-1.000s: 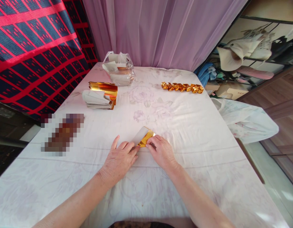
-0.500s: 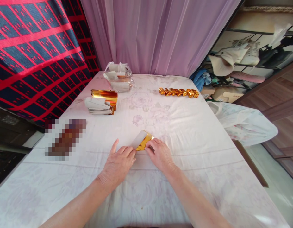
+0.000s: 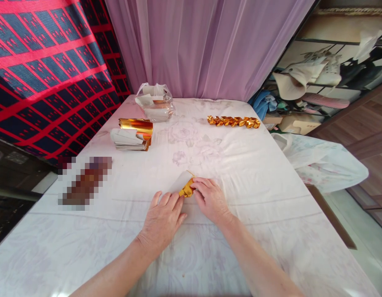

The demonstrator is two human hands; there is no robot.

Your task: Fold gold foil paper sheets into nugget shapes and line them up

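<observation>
A sheet of gold foil paper (image 3: 187, 190), white on its other side, lies partly folded on the tablecloth between my hands. My left hand (image 3: 163, 218) rests palm down with its fingers stretched out and its thumb apart, its fingertips pressing the paper's left corner. From the right, my right hand (image 3: 211, 200) pinches the folded gold edge between bent fingers and thumb. Part of that edge is hidden under the fingertips. Further back on the right lies a row of folded gold foil pieces (image 3: 233, 121).
A stack of gold foil sheets (image 3: 132, 140), some curled, sits at the back left, with a clear plastic bag of paper (image 3: 155, 103) behind it. A blurred-out item (image 3: 86, 181) lies at the left edge. To the right stand shelves (image 3: 321, 86) and a white bag (image 3: 330, 161).
The gold strip has been folded over further, and less white shows on the sheet. My left hand has turned, its thumb now out to the right. The right hand has shifted slightly.
</observation>
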